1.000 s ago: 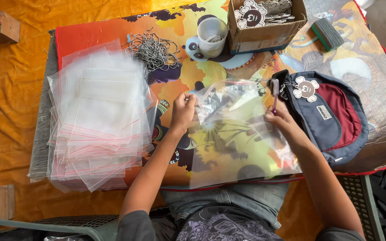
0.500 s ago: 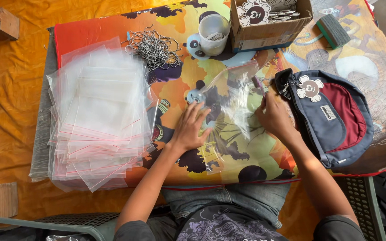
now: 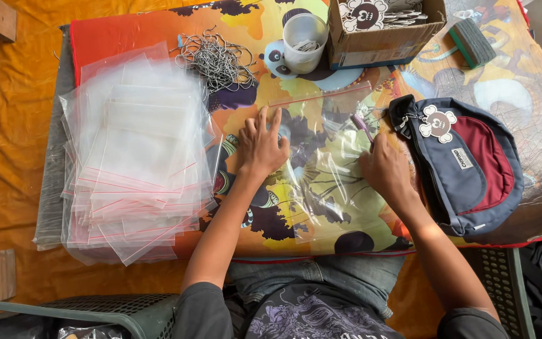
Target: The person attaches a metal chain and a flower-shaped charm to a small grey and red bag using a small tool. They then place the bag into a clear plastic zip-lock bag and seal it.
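Note:
A clear plastic zip bag (image 3: pixel 327 169) lies flat on the colourful printed table cover (image 3: pixel 158 31) in front of me. My left hand (image 3: pixel 261 144) rests flat on the bag's left part, fingers spread. My right hand (image 3: pixel 384 169) presses on the bag's right side, with a small pinkish piece (image 3: pixel 362 125) sticking up above its fingers. A navy and maroon sling bag (image 3: pixel 465 166) with a round cartoon charm (image 3: pixel 438 123) lies just right of my right hand.
A thick stack of clear zip bags (image 3: pixel 133 157) sits at the left. A heap of metal hooks (image 3: pixel 214 59), a white cup (image 3: pixel 305 41) and a cardboard box (image 3: pixel 384 28) of charms stand at the far edge. A green block (image 3: pixel 473 42) lies far right.
The zip bag was held up and crumpled between both hands; now it lies spread flat on the cover with both hands pressing on it.

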